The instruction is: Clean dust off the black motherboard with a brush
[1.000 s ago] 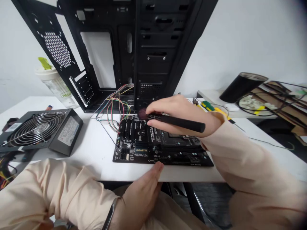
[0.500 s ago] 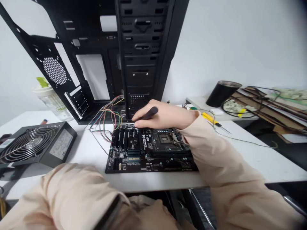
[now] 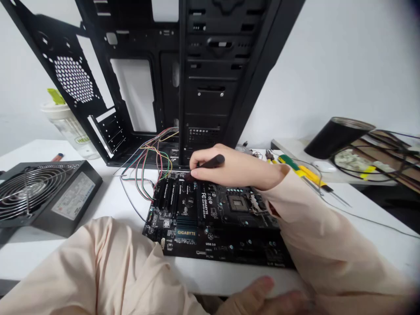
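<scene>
My right hand (image 3: 226, 165) is closed around a slim black-handled tool (image 3: 212, 162) over the back left part of a black Gigabyte motherboard (image 3: 216, 238). The tool's handle points back to the right. Its working end is mostly hidden by my fingers, so its exact kind does not show. The motherboard lies flat on the white table near the front edge. Thin coloured wires (image 3: 144, 164) curl beside its left end. My left hand (image 3: 259, 299) is low at the bottom edge, partly cut off and a little blurred, with fingers stretched out and apart, holding nothing.
Behind the motherboard stands an open black computer case (image 3: 210, 105). To the left are a power supply (image 3: 78, 197) with a fan grille and a clear cup (image 3: 74, 133). Screwdrivers (image 3: 315, 176), a black cylinder (image 3: 337, 138) and cables lie to the right.
My left hand has come into clearer view at the bottom, fingers extended. My right hand still holds the tool at the board's back edge. The whole view has shifted, with the case appearing larger.
</scene>
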A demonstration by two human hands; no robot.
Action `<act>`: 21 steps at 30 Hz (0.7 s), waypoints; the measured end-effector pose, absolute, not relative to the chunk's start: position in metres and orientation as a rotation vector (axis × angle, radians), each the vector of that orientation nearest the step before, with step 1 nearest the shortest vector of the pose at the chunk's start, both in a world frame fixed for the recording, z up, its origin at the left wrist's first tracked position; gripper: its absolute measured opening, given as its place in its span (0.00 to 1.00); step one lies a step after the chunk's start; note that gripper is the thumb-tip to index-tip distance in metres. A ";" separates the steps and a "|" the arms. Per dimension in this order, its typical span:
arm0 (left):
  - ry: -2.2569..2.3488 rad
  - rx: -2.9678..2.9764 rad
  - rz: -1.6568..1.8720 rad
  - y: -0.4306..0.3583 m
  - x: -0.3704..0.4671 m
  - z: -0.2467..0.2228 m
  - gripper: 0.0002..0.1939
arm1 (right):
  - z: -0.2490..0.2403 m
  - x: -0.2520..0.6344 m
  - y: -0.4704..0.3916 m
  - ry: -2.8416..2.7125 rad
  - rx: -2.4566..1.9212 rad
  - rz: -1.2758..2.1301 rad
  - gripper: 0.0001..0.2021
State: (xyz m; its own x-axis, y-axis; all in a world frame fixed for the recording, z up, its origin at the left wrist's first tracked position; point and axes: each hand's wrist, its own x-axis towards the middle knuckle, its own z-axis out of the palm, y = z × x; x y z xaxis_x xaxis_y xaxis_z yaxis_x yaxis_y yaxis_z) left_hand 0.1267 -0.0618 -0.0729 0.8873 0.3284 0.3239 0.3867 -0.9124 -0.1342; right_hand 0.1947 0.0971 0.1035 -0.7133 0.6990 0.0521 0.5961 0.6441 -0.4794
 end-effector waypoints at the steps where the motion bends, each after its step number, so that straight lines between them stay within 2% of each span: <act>1: -0.542 -2.784 -0.510 -0.058 0.131 -0.075 0.16 | 0.102 0.194 0.098 -2.672 -1.032 0.665 0.10; 4: -0.882 -2.575 -0.640 -0.054 0.145 -0.083 0.20 | 0.094 0.192 0.103 -2.740 -0.879 0.677 0.13; 7: -1.117 -2.625 -0.520 -0.058 0.154 -0.091 0.23 | 0.086 0.191 0.107 -2.690 -0.697 0.519 0.10; 9: -1.141 -2.687 -0.449 -0.062 0.156 -0.094 0.24 | 0.081 0.188 0.106 -2.698 -0.691 0.418 0.10; 11: -1.133 -2.716 -0.430 -0.064 0.157 -0.096 0.24 | 0.080 0.183 0.104 -2.765 -0.779 0.473 0.09; 16: -1.137 -2.785 -0.358 -0.062 0.157 -0.095 0.25 | 0.086 0.181 0.101 -2.694 -0.906 0.993 0.08; 21: -1.012 -2.835 -0.395 -0.057 0.151 -0.090 0.26 | 0.085 0.183 0.101 -2.626 -0.893 0.709 0.08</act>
